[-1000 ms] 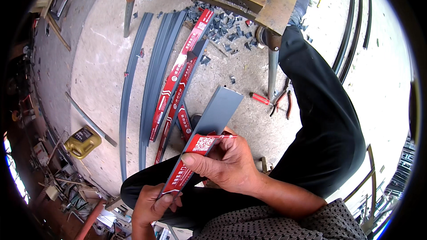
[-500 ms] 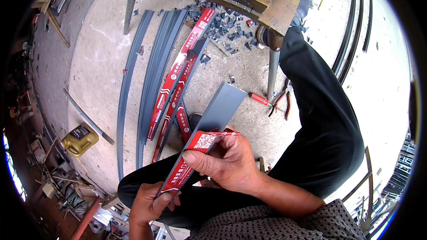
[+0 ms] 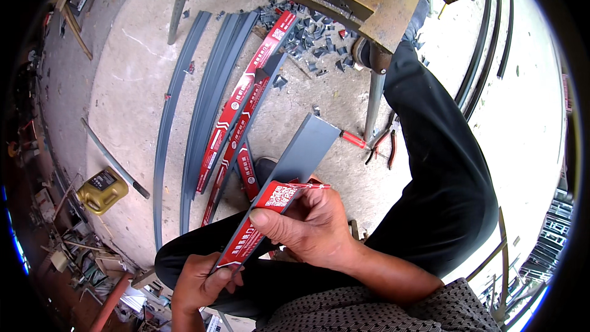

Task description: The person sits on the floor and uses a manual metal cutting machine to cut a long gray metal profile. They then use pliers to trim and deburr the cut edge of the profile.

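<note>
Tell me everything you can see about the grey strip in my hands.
The strip looks flat and matt grey, perhaps metal or plastic. Its far part is bare; red film with white print covers the near part, lifted loose by your right hand. It slants away to the right. Your left hand holds its near end, the right its middle.

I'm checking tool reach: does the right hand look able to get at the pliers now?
Probably not: the right hand is holding the grey strip with its red film. The pliers lie farther out on the floor, with no apparent obstacle between.
</note>
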Available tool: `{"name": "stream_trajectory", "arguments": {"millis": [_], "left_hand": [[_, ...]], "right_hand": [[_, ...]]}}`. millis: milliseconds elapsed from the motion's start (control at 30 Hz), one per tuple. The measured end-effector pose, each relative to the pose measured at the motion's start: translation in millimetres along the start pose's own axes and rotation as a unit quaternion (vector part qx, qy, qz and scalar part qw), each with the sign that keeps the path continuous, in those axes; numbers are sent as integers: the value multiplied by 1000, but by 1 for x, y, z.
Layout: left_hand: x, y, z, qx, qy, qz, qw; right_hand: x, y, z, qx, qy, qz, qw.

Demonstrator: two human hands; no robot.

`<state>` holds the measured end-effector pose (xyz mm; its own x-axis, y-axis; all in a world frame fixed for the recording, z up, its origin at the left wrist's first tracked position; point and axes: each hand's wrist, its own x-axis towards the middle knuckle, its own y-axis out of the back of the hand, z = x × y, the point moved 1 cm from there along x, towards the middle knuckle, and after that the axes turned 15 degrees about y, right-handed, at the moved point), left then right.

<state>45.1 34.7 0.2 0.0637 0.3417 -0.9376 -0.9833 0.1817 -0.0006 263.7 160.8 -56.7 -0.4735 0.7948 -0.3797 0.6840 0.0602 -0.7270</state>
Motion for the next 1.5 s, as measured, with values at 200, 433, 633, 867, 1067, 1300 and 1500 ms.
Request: {"name": "stream_trajectory", "arguments": {"millis": [200, 433, 633, 867, 1067, 1300, 1500], "left_hand": [[1, 1, -2, -2, -1, -2, 1000], [2, -1, 0, -5, 4, -3, 1000], [2, -2, 0, -10, 8, -1, 1000], [3, -3, 0, -13, 7, -2, 1000], [2, -2, -1, -5, -2, -2, 1000], [-3, -4, -3, -7, -7, 3, 1000], [-16, -5, -6, -29, 5, -2, 1000]], "right_hand": [[0, 0, -4, -23, -28, 13, 999], [2, -9, 0, 33, 35, 72, 996], [2, -8, -2, 26, 31, 62, 997], [2, -7, 0, 10, 47, 56, 997], [2, 1, -6, -42, -21, 2, 999], [-2, -1, -1, -30, 40, -12, 999], [-11, -2, -1, -97, 175, -86, 976]]}}
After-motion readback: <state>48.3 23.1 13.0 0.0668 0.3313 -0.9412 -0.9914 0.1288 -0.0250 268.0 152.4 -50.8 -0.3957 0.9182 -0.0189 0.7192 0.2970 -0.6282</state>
